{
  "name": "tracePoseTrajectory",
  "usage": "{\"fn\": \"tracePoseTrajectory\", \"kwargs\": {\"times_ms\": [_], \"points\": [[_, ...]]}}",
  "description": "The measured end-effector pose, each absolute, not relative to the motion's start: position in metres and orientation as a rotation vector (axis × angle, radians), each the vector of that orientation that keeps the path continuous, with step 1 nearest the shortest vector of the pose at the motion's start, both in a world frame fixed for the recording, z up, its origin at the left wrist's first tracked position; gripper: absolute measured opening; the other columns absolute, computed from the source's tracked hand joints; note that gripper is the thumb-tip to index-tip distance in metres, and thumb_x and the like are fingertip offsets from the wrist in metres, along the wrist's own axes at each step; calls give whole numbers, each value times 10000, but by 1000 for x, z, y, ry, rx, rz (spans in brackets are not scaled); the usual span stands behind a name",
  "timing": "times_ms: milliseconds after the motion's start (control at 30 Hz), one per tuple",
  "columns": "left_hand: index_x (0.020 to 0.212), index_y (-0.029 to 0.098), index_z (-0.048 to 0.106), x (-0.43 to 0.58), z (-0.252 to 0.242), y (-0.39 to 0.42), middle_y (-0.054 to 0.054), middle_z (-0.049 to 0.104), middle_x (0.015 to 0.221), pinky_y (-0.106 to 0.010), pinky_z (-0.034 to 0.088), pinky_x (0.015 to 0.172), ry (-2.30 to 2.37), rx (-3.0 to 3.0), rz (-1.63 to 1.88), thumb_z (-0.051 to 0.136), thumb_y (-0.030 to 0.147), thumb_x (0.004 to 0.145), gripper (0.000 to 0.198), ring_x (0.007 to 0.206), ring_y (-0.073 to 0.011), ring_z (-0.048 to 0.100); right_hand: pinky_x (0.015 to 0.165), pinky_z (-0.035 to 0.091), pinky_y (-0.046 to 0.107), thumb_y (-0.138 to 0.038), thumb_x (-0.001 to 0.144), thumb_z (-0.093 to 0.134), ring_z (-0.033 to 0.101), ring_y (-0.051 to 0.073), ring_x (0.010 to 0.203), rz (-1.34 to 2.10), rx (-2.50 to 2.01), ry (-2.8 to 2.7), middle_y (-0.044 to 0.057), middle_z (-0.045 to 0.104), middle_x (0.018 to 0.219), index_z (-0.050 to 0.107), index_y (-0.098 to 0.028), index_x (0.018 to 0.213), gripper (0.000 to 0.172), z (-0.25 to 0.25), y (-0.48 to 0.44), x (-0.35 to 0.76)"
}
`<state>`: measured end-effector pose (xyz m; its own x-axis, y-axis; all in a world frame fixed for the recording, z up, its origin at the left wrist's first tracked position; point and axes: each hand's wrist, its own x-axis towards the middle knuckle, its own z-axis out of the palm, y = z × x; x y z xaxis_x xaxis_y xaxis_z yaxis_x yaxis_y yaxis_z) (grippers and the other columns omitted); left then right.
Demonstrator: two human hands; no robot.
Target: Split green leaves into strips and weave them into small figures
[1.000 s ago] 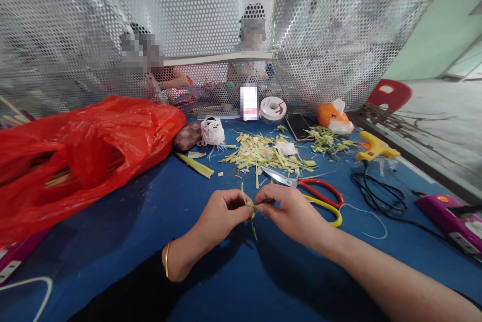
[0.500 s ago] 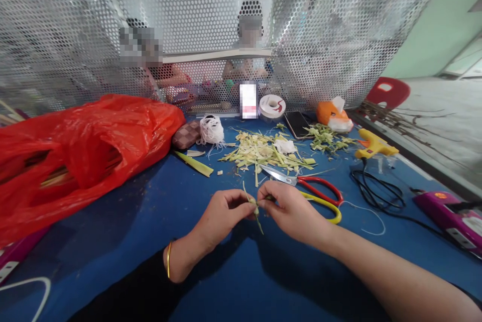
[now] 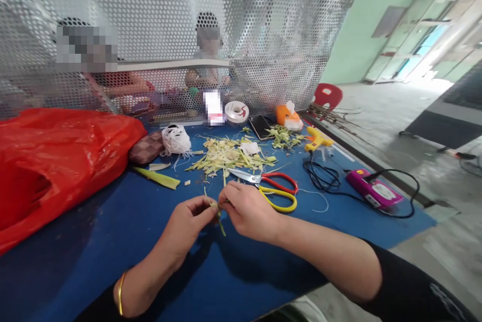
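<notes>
My left hand (image 3: 188,226), a gold bangle on its wrist, pinches a thin, knotted green leaf strip (image 3: 222,226) between thumb and forefinger. Closed beside it, my right hand (image 3: 248,211) grips the same strip at its knotted part; its fingertips partly hide what they hold. Both hands are just above the blue table (image 3: 169,282). Right behind my right hand lie scissors (image 3: 280,181) with one red and one yellow handle, blades pointing left. Beyond the hands spreads a heap of pale green leaf scraps (image 3: 226,155).
At the left sits a red plastic bag (image 3: 75,146), with white string (image 3: 176,140) and a leaf piece (image 3: 158,177) nearby. A ribbon spool (image 3: 237,112), phone (image 3: 259,126) and orange tissue holder (image 3: 289,117) line the back. A yellow glue gun (image 3: 317,139) and purple power strip (image 3: 372,189) lie right.
The view has turned to the right, so the table's things appear farther left and more of the room shows. Both hands keep their pinch on the leaf strip.
</notes>
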<state>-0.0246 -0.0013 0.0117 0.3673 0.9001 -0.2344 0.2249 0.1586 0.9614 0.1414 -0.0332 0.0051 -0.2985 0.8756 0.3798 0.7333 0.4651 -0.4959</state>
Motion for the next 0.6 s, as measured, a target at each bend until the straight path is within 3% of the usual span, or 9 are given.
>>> {"fn": "tracePoseTrajectory", "kwargs": {"times_ms": [133,233,300,500,600], "points": [[620,165,653,-24,14,-4,8,591,583,-230,413,594,1129,1336,697,729,343,665,199,577,-120,520,629,432,236,-92,853,552,588,147,740,372,-1327,-2059,34,625,857,596,-175,900,105,14,-34,142],[631,158,656,-25,16,-5,9,590,590,-229,420,613,1131,1307,720,734,326,662,188,592,-117,525,759,485,289,-181,866,612,620,187,883,312,-1317,-1981,76,649,1001,602,-174,1063,197,29,-46,162],[647,154,663,-26,16,-5,7,597,611,-227,427,632,1133,1278,738,737,311,660,174,607,-114,533,801,485,308,-193,898,564,628,195,915,189,-1372,-1838,80,661,1012,640,-189,1021,145,34,-61,189],[661,152,673,-24,14,-8,-1,630,666,-253,479,690,1088,1097,770,776,297,609,185,640,-126,572,632,466,305,-269,857,571,621,186,691,88,-1970,-1580,49,650,848,696,-193,893,150,0,-101,282],[676,152,684,-22,10,-10,4,638,659,-246,486,674,1066,1016,757,792,285,583,194,629,-121,580,665,480,299,-283,820,563,620,182,716,210,-1985,-1592,38,639,855,696,-206,909,177,-22,-102,297]]}}
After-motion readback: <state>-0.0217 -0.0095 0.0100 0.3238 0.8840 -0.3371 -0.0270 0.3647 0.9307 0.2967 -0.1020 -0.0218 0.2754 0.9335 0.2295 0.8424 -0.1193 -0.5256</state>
